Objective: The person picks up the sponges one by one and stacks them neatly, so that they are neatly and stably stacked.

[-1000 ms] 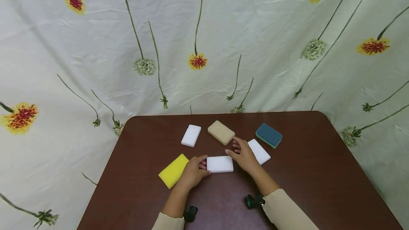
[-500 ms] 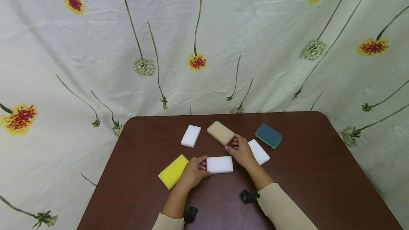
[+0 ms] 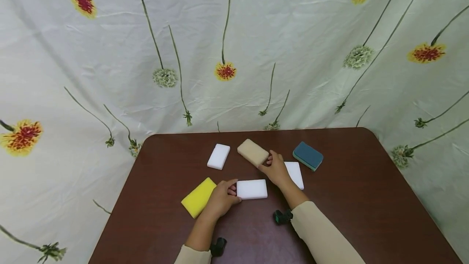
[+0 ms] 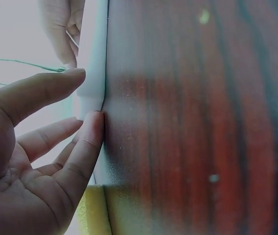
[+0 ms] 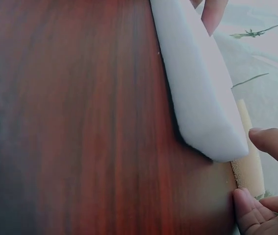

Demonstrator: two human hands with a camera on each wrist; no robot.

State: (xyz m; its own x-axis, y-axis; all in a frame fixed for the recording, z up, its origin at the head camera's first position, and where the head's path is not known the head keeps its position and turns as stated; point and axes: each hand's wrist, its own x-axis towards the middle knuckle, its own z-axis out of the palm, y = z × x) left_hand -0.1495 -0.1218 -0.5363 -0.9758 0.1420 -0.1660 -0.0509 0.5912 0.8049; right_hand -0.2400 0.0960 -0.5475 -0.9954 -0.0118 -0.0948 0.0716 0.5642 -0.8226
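The front white block (image 3: 252,189) and the tan block (image 3: 253,152)

My left hand (image 3: 220,199) pinches the left end of the front white block on the table (image 3: 146,223). My right hand (image 3: 276,171) is at the right end of the tan block, farther back; I can't tell if it grips. A yellow block (image 3: 199,197) lies just beside my left hand.

white blocks (image 3: 252,189) | beige block (image 3: 252,152) | yellow block (image 3: 198,197) | blue-green block (image 3: 308,155) | red-brown table (image 3: 348,199) | flowered white cloth (image 3: 311,44)

White sponge (image 3: 252,189) lying flat, beige sponge (image 3: 253,152) slanted beyond it
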